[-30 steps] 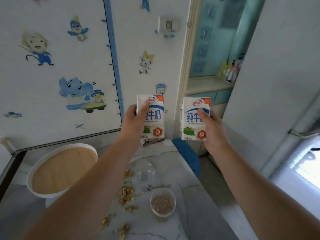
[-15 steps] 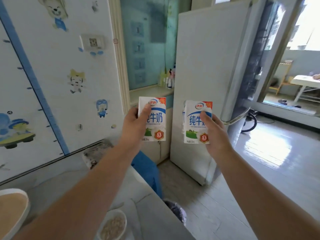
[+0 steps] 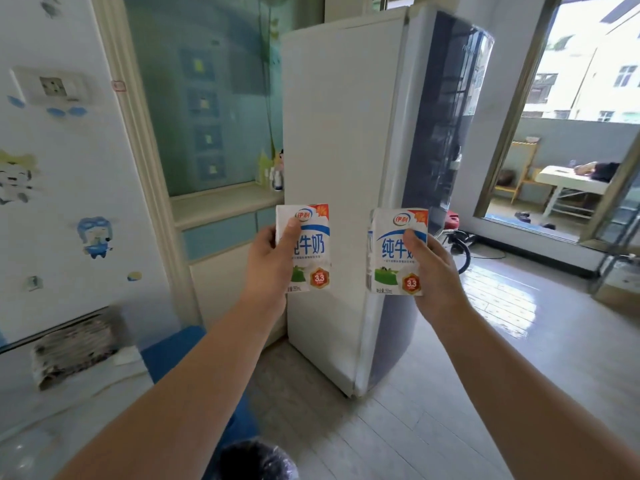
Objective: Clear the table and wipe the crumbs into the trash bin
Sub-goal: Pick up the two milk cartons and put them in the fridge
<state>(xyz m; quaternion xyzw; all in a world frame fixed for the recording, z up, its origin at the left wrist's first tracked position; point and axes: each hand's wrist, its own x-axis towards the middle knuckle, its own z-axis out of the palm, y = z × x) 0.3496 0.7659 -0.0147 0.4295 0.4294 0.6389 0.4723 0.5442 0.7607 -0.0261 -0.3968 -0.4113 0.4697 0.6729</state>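
Note:
I hold two white-and-blue milk cartons upright at chest height, side by side and apart. My left hand grips the left milk carton, thumb across its front. My right hand grips the right milk carton the same way. Both cartons hang in front of a tall white fridge. The marble table shows only as its corner at the lower left. A bin lined with a dark bag sits at the bottom edge, below my left forearm.
A blue chair stands between the table and the fridge. A folded patterned cloth lies on the table by the wall. Open tiled floor stretches right toward a balcony door, with a cabinet ledge left of the fridge.
My view has swung right, away from the table with its bowls and crumbs, toward the fridge. Both hands keep the same grip on the cartons.

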